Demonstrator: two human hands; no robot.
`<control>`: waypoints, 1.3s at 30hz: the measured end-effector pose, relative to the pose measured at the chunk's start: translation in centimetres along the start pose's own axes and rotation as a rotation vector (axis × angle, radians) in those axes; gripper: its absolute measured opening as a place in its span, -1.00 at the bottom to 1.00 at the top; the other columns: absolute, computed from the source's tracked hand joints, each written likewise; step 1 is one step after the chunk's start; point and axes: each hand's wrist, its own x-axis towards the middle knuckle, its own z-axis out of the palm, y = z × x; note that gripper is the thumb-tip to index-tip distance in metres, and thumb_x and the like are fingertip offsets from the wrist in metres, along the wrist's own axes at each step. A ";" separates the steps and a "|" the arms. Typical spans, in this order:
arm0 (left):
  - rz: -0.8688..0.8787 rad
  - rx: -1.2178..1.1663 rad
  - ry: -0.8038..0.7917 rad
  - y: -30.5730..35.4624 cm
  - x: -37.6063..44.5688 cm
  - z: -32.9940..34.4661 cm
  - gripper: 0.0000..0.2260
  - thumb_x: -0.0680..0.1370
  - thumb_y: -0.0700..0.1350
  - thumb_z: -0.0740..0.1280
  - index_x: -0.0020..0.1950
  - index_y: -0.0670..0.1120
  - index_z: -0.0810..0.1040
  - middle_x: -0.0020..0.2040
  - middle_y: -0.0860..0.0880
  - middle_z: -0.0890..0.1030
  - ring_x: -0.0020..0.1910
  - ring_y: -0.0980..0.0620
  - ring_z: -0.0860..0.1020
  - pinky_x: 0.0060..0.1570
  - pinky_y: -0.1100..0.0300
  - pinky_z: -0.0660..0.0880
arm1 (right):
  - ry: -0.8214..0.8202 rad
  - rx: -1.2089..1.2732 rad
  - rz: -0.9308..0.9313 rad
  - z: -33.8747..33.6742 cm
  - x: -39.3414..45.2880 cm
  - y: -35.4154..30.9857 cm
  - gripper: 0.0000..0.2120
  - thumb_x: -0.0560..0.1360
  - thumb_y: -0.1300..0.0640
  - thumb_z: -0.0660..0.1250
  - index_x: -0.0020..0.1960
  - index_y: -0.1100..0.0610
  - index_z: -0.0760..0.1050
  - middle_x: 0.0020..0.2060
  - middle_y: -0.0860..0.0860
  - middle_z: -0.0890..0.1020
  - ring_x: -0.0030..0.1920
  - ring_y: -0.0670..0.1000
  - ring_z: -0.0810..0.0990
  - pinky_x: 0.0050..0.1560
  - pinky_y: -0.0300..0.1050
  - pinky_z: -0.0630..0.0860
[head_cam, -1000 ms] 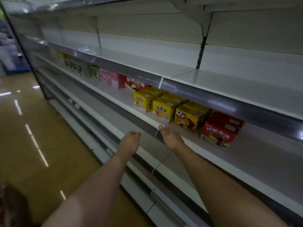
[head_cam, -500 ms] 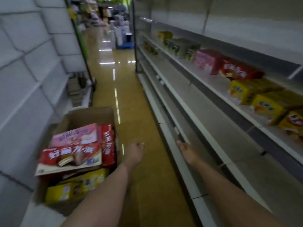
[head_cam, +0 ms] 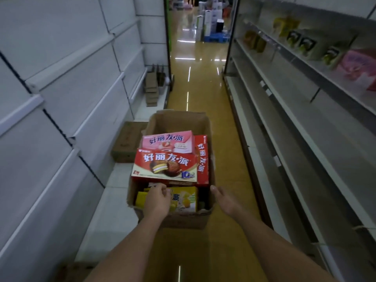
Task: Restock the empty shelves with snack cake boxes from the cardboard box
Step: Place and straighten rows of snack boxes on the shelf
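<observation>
An open cardboard box (head_cam: 179, 121) stands on the yellow aisle floor in front of me. Inside it, a pink snack cake box (head_cam: 166, 142) and a red one (head_cam: 164, 165) lie on top. Another red box (head_cam: 201, 159) stands on edge along the right wall. A yellow snack cake box (head_cam: 185, 199) lies lower, at the near end. My left hand (head_cam: 157, 200) reaches into the carton, with its fingers curled over the yellow box's far left edge. My right hand (head_cam: 225, 200) hovers just outside the carton's near right corner, fingers relaxed and holding nothing.
Grey shelves (head_cam: 295, 123) run along the right, with a pink box (head_cam: 356, 66) and green-white packs (head_cam: 305, 43) on an upper tier. White shelving (head_cam: 61, 98) lines the left. A closed brown carton (head_cam: 127, 142) and flattened cardboard (head_cam: 151, 88) sit on its base. Stacked goods (head_cam: 213, 21) stand at the aisle's far end.
My view swung left from the stocked right shelf down to the carton on the floor. Both hands, held empty in the air before, dropped to the carton, and the left now reaches inside.
</observation>
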 end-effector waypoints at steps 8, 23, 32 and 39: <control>-0.208 0.009 -0.043 -5.9 2.5 -0.8 -0.54 0.60 -0.05 0.26 0.46 -0.13 0.27 0.39 -0.21 0.32 0.36 -0.21 0.33 0.29 -0.06 0.34 | -0.182 -0.156 -0.003 6.9 4.2 -2.3 -0.42 0.61 -0.24 -0.03 0.46 0.10 0.29 0.37 0.06 0.44 0.33 0.09 0.42 0.31 0.02 0.37; -0.272 0.331 -0.037 -5.9 6.6 1.0 -0.52 0.60 0.04 0.18 0.47 -0.07 0.17 0.43 -0.11 0.30 0.42 -0.12 0.27 0.30 -0.01 0.35 | -0.347 -0.319 -0.106 13.1 10.6 -4.4 -0.48 0.62 -0.20 -0.01 0.40 0.11 0.33 0.33 0.11 0.48 0.31 0.13 0.44 0.22 -0.05 0.37; -0.354 0.231 -0.109 -6.2 8.1 1.9 -0.47 0.62 0.06 0.15 0.52 -0.09 0.08 0.49 -0.15 0.21 0.46 -0.21 0.21 0.37 -0.13 0.24 | -0.406 -0.323 -0.044 14.9 11.1 -3.5 -0.52 0.64 -0.15 0.00 0.38 0.14 0.33 0.28 0.15 0.50 0.25 0.15 0.47 0.16 -0.08 0.38; -0.284 0.193 -0.115 -7.0 7.8 1.5 -0.56 0.59 -0.07 0.20 0.44 -0.08 0.20 0.39 -0.15 0.36 0.39 -0.17 0.28 0.28 -0.11 0.34 | -0.381 -0.186 0.110 15.7 10.5 -4.1 -0.44 0.61 -0.21 0.01 0.45 0.14 0.24 0.34 0.15 0.46 0.30 0.16 0.44 0.26 -0.01 0.40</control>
